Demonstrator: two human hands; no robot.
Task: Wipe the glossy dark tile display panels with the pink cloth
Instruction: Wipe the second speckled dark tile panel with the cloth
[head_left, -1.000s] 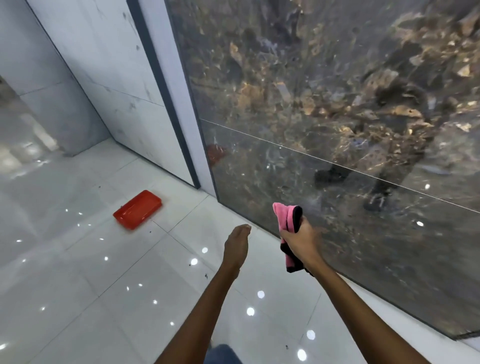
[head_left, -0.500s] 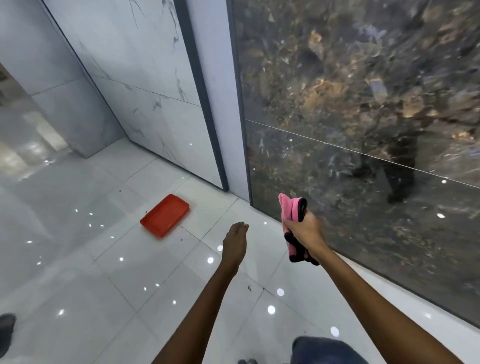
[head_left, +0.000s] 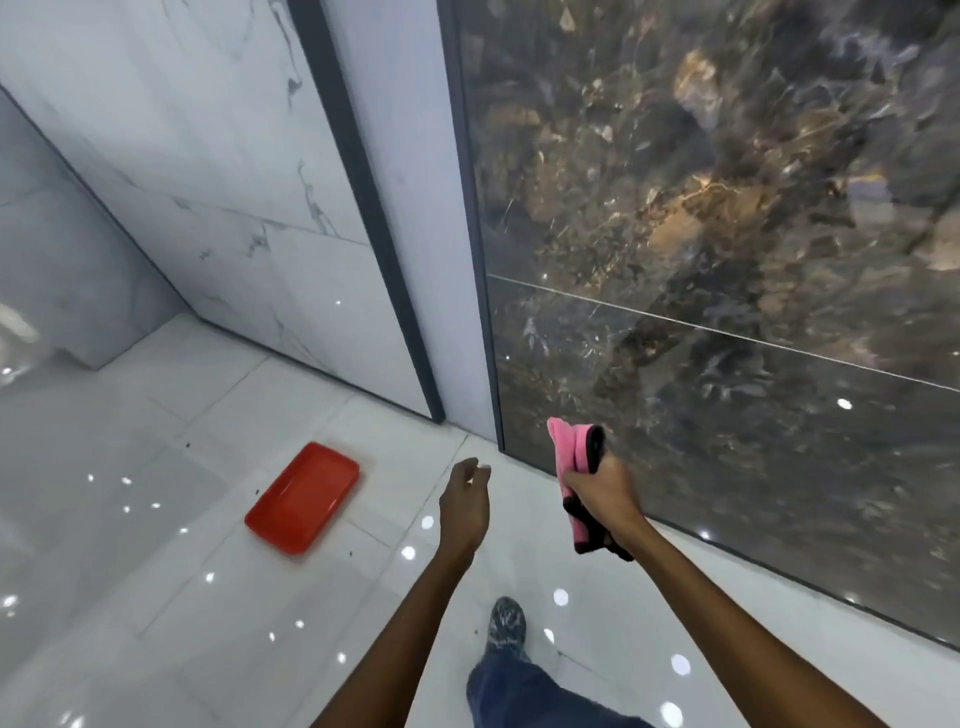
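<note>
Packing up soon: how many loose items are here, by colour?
Pink: 1, the cloth gripped in the right hand
Red: 1, the tray on the floor
Total: 2

pink cloth (head_left: 571, 457): bunched, black-edged, held upright | dark tile panels (head_left: 727, 260): glossy, brown-veined, upright, stacked

The view swung left along the dark panel (head_left: 727, 260); a shoe (head_left: 506, 626) and jeans leg (head_left: 524, 691) stepped forward into view.
</note>
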